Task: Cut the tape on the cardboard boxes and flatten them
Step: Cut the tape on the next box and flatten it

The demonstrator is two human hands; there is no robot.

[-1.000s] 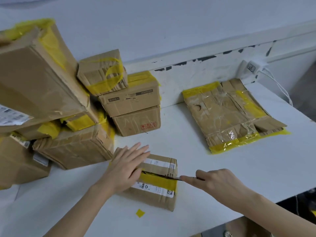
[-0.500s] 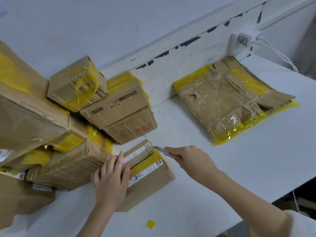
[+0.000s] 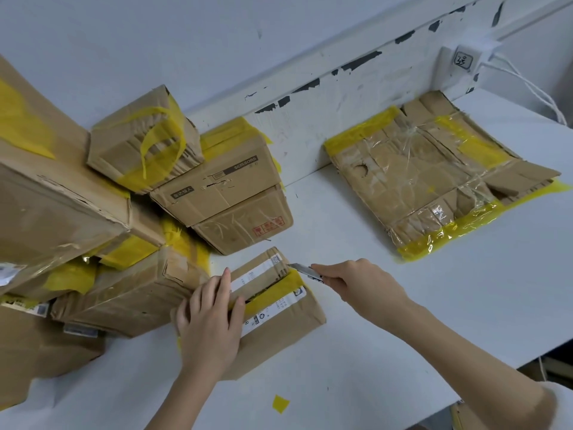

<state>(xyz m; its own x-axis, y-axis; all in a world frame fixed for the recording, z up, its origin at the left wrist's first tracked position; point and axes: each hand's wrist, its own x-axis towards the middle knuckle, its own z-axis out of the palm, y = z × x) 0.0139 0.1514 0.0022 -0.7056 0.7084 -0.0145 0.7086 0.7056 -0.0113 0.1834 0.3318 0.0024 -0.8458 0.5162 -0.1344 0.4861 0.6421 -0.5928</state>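
Note:
A small cardboard box (image 3: 279,324) with yellow tape and white labels lies on the white table (image 3: 387,321) in front of me. Its top seam is slit open along the yellow tape. My left hand (image 3: 210,318) presses flat on the box's near left part, fingers straight. My right hand (image 3: 359,283) grips a utility knife (image 3: 305,270), whose blade tip is at the far right end of the seam.
A pile of taped cardboard boxes (image 3: 124,228) stands at the left against the wall. Flattened cardboard (image 3: 434,175) with yellow tape lies at the back right. A white charger (image 3: 462,58) with cables sits on the ledge. A yellow tape scrap (image 3: 280,403) lies near the front edge.
The box has been turned counterclockwise under my left hand. The knife came out of the slit seam and now sits at its far right end. My view shifted.

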